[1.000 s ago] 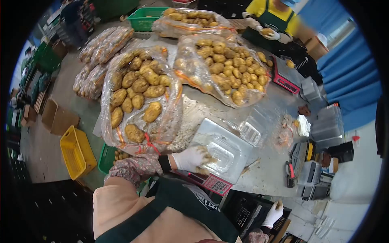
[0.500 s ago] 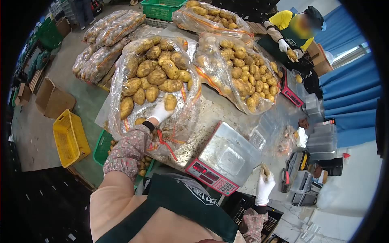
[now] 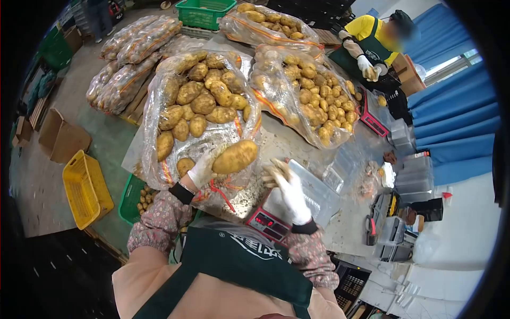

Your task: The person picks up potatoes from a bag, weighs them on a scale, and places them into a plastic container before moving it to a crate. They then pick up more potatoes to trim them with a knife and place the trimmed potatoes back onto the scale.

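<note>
In a white glove, my left hand [image 3: 203, 168] is closed round a large potato [image 3: 236, 156], held up in front of an opened plastic bag of potatoes [image 3: 202, 101]. My right hand [image 3: 288, 190], gloved too, is just right of that potato and apart from it. Its dirt-stained fingers are stretched out and hold nothing. Beneath the right hand lies a digital scale [image 3: 320, 201] with a metal pan and a red front panel, partly covered by the hand and forearm. One loose potato [image 3: 184, 166] rests near my left wrist at the bag's open front.
A second opened potato bag [image 3: 265, 87] lies to the right. Beyond it a co-worker [image 3: 366, 40] in yellow stands by another red scale [image 3: 373, 118]. A yellow crate [image 3: 87, 189] and a green crate [image 3: 129, 199] are at left; clear plastic boxes [image 3: 413, 173] sit at right.
My left hand has drawn back from the bag and now holds a large potato. My right hand has come up and left from beside the scale to over it, its fingers now stretched out.
</note>
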A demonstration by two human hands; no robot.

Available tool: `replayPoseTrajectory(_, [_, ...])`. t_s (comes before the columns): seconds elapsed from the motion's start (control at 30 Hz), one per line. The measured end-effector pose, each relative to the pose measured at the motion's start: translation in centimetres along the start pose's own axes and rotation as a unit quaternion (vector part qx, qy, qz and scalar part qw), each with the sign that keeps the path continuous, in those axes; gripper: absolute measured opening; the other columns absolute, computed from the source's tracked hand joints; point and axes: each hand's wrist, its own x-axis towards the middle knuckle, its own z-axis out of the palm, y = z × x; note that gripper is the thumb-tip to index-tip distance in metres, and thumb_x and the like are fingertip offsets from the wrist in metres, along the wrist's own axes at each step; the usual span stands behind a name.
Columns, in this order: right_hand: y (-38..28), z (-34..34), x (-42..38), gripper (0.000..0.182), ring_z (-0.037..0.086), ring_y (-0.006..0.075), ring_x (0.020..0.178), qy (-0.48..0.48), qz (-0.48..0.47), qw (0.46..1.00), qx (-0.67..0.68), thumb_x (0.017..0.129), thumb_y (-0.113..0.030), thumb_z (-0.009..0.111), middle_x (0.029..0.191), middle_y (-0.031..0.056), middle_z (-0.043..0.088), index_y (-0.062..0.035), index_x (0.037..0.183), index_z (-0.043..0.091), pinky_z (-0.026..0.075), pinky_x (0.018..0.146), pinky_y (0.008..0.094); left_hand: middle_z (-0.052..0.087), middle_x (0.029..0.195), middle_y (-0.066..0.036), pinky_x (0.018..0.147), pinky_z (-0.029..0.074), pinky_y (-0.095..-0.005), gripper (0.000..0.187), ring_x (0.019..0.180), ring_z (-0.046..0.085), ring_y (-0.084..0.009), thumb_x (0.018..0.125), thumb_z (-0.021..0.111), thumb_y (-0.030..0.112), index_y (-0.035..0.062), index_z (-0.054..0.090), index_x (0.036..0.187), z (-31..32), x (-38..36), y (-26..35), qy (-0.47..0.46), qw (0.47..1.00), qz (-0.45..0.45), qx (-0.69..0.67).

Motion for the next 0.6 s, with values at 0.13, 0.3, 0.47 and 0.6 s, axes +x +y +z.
replayPoseTrajectory(0.13, [-0.5,4.9,1.8,0.043,0.066,0.0182,0.089,-0.009,0.058,0.993,-0.102,0.09,-0.025,0.067,0.104,0.0112,0.068,0.002,0.122,0.058,0.053,0.079,0.0294,0.066,0.108,-0.009,0.085,0.052,-0.0289,0.036,0.096,0.063,-0.0197,0.098,0.053,0.013,-0.0013,0.053,0.13,4.2,-1.5,4.6,0.056,0.996,-0.004,0.066])
replayPoseTrajectory(0.3, [1.1,7.6,2.1,0.048,0.064,0.0157,0.096,0.052,-0.113,0.991,0.043,0.081,-0.017,0.076,0.105,0.0121,0.068,0.0017,0.122,0.057,0.051,0.086,0.0306,0.068,0.111,-0.008,0.081,0.052,-0.0276,0.036,0.094,0.064,-0.0122,0.099,0.052,0.026,-0.0017,0.06,0.121,5.7,-2.5,7.5,0.116,0.962,0.181,0.171])
replayPoseTrajectory(0.47, [-0.5,7.6,1.1,0.057,0.066,0.0209,0.097,0.097,-0.27,0.944,-0.165,0.078,-0.015,0.077,0.105,0.0158,0.068,-0.0001,0.128,0.052,0.051,0.087,0.0305,0.067,0.103,-0.001,0.073,0.051,-0.0272,0.041,0.089,0.064,-0.01,0.094,0.058,0.044,0.0173,0.056,0.125,6.7,-3.8,8.9,0.071,0.965,-0.236,-0.085])
replayPoseTrajectory(0.6, [1.2,6.1,2.1,0.027,0.063,0.0172,0.078,0.158,-0.233,0.94,-0.191,0.087,-0.012,0.067,0.086,0.0139,0.068,0.004,0.107,0.062,0.05,0.069,0.0311,0.066,0.103,0.003,0.056,0.047,-0.0205,0.035,0.081,0.063,-0.0093,0.095,0.057,0.042,0.0207,0.058,0.122,7.7,-3.8,7.7,0.146,0.953,-0.216,-0.156])
